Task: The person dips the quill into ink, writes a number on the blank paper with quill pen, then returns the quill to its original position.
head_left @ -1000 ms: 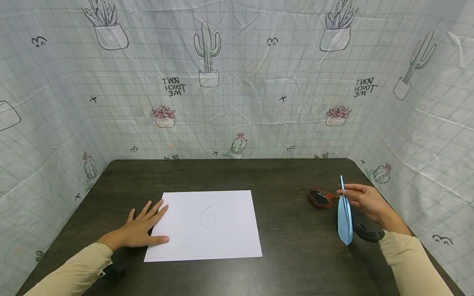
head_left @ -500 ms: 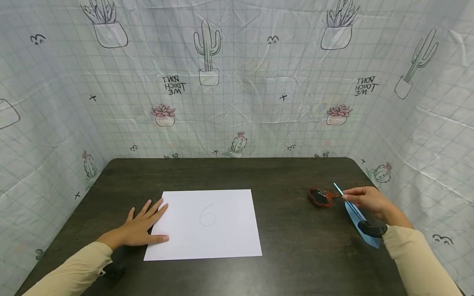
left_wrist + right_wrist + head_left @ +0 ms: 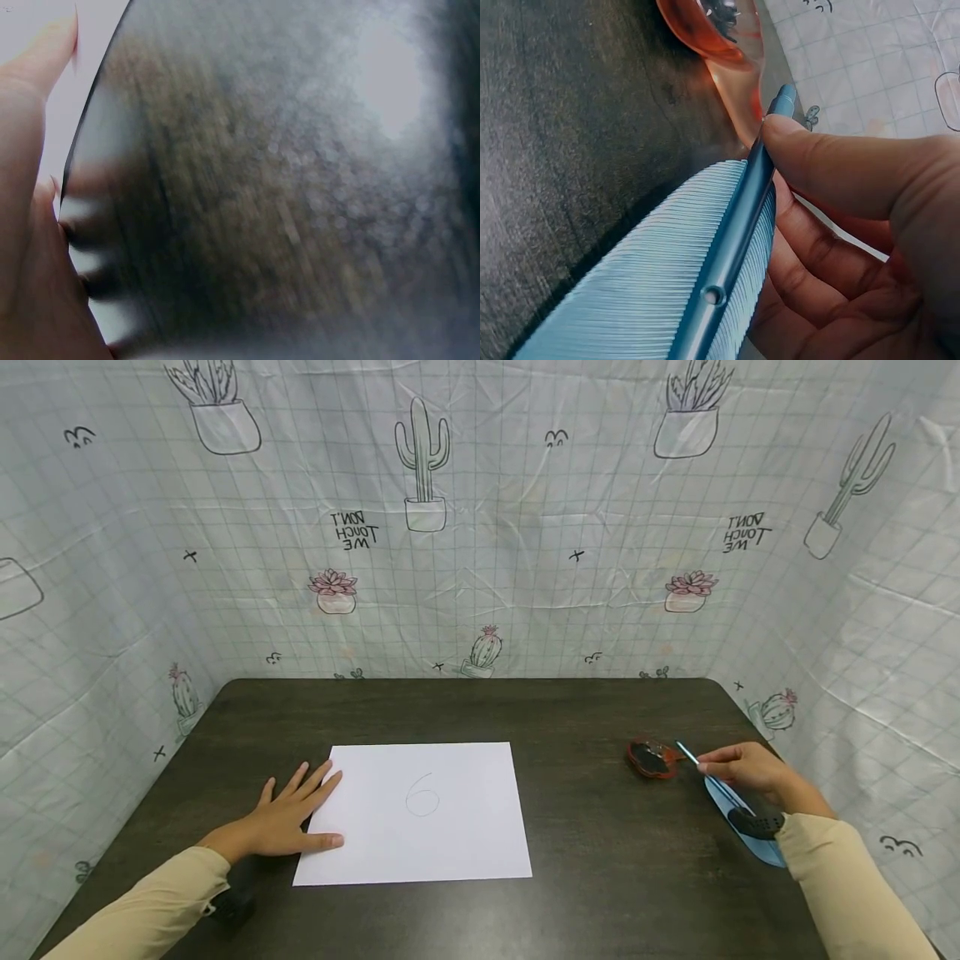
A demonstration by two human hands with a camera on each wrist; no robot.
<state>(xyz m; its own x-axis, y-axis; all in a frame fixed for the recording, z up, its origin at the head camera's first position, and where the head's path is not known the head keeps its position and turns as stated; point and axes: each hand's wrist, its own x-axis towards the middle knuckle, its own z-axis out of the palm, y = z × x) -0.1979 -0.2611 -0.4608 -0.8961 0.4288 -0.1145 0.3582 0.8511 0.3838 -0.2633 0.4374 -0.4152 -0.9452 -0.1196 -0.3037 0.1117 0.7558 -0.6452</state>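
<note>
My left hand (image 3: 281, 821) lies flat with fingers spread over the left edge of a white sheet of paper (image 3: 465, 814), which bears a thin drawn "6". In the left wrist view, part of that hand (image 3: 30, 165) shows against the paper. Over on the right, my right hand (image 3: 750, 772) pinches a blue feather-shaped pen (image 3: 738, 814) between thumb and fingers near one end. The right wrist view shows its metallic blue shaft (image 3: 731, 247), with a small hole, and the ribbed pale-blue vane. The vane slants back under the right wrist, partly hidden there.
A translucent orange-red, spoon-shaped object (image 3: 651, 760) with something dark in its bowl lies just left of the right hand. The dark wooden table (image 3: 585, 710) meets a cactus-print curtain (image 3: 517, 568) at the back and both sides.
The feather-shaped pen has swung from nearly vertical to a slant, its broad end moving right, under the right wrist. The left hand and paper stay in place.
</note>
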